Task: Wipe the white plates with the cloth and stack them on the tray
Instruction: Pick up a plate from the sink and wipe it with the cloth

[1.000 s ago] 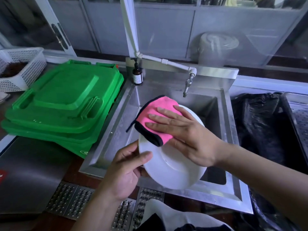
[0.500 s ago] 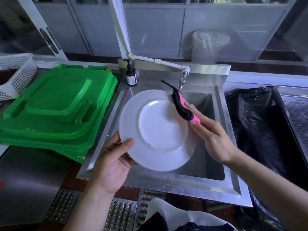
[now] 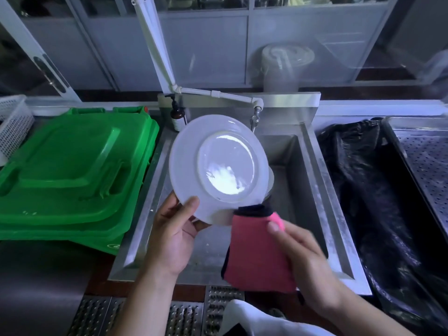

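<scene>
A white plate (image 3: 218,166) is held tilted above the steel sink (image 3: 305,190), its glossy face towards me. My left hand (image 3: 174,236) grips the plate's lower left rim, thumb on the face and fingers behind. My right hand (image 3: 305,260) holds a pink cloth with a black edge (image 3: 257,248). The cloth hangs down just below the plate's lower rim, its black top edge touching or nearly touching the rim. The edge of another white plate (image 3: 271,180) shows behind the held one, inside the sink.
Stacked green plastic lids (image 3: 72,170) lie on the left counter, with a white basket (image 3: 12,124) beyond. A brown pump bottle (image 3: 178,116) and a white tap pipe (image 3: 218,94) stand behind the sink. A black plastic bag (image 3: 358,190) and a perforated metal tray (image 3: 426,166) lie right.
My right hand brought the cloth off the plate's face, round the right rim and down below its lower edge. My left hand lifted and tilted the plate's face towards me.
</scene>
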Motion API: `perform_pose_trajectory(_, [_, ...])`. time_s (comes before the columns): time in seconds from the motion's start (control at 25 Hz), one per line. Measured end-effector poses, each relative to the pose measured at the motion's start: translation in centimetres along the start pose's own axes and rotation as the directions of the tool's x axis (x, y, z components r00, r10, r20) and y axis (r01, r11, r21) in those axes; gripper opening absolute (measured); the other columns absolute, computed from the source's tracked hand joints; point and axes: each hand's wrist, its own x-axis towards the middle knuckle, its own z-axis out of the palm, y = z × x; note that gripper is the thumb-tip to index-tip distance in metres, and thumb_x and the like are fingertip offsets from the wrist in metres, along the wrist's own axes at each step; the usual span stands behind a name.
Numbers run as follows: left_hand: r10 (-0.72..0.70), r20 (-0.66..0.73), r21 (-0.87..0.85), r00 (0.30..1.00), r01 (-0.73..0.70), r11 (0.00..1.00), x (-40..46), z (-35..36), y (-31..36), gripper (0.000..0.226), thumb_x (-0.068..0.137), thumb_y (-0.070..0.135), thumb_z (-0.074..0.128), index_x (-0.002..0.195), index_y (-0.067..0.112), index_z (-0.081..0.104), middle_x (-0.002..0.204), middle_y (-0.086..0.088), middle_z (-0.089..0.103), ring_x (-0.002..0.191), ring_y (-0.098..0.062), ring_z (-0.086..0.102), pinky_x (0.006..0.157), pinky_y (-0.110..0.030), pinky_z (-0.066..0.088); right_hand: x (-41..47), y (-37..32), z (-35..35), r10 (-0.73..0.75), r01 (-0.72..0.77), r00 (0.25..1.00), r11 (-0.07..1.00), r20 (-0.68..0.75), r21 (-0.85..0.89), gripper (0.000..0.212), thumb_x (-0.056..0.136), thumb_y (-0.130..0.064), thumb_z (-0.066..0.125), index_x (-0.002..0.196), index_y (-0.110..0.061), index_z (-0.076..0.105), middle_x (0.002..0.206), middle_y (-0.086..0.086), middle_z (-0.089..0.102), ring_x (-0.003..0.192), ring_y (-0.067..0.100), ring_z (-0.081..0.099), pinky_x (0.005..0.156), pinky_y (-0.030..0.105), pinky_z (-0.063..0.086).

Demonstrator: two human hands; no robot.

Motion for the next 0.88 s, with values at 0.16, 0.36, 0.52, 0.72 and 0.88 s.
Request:
perform_pose_trajectory(0.16, [-0.049,0.058,-0.035,0.997,0.051,0.998,0.1,-1.0,0.2,0.039,0.086,0.018,0.068,0.121,0.035,0.073,0.126,-0.001,0.071,0.114,-0.021,0.067,0.08,-0.04,0.061,0.4,-1.8,-1.7,0.035,0.045,0.923,0.979,-0.382,0.197,0.05,0.081,-0.05,0.066,0.101,-0.005,0.074,0.091,0.018,0.072,0.083,0.035,0.067,0.08,0.045,0.047])
perform_pose_trajectory(0.36, [-0.059,0.133,-0.086,0.989,0.071,0.994,-0.3,-0.3,0.7,0.058,0.064,0.038,0.092,0.118,0.028,0.074,0.119,-0.006,0.073,0.107,-0.023,0.069,0.075,-0.04,0.062,2.7,-3.9,-0.3,-0.619,0.434,0.755,0.719,-0.217,-0.542,0.032,0.101,-0.035,0.045,0.114,-0.024,0.071,0.094,-0.018,0.068,0.095,0.005,0.057,0.083,0.029,0.044])
perform_pose_trajectory(0.52, [-0.018,0.186,-0.053,0.982,0.028,0.998,-0.9,0.4,2.0,0.053,0.066,0.039,0.091,0.115,0.026,0.076,0.116,-0.007,0.074,0.106,-0.025,0.07,0.077,-0.043,0.062,6.4,-2.5,2.9,-0.73,0.355,0.683,0.347,-0.012,-0.868,0.052,0.102,-0.031,0.035,0.153,-0.021,0.037,0.161,-0.009,0.029,0.154,0.012,0.01,0.123,0.053,0.007])
perform_pose_trajectory(0.72, [0.081,0.173,-0.018,0.982,-0.079,0.997,-1.8,-0.3,4.1,0.035,0.078,0.023,0.08,0.113,0.024,0.078,0.114,-0.008,0.076,0.103,-0.025,0.072,0.076,-0.041,0.062,7.2,-3.4,7.1,-0.746,0.463,0.665,0.399,0.013,-0.792,0.052,0.102,-0.026,0.037,0.153,-0.019,0.037,0.16,-0.004,0.032,0.152,0.003,0.014,0.123,0.054,0.008])
perform_pose_trajectory(0.88, [0.119,0.124,-0.052,0.985,-0.113,0.992,-2.1,-1.5,5.2,0.046,0.074,0.032,0.086,0.116,0.018,0.076,0.113,-0.009,0.076,0.1,-0.022,0.072,0.073,-0.036,0.06,6.1,-3.1,8.4,-0.682,0.642,0.662,0.304,0.309,-0.704,0.049,0.102,-0.017,0.044,0.151,-0.013,0.039,0.159,-0.005,0.033,0.151,0.008,0.021,0.121,0.058,0.011])
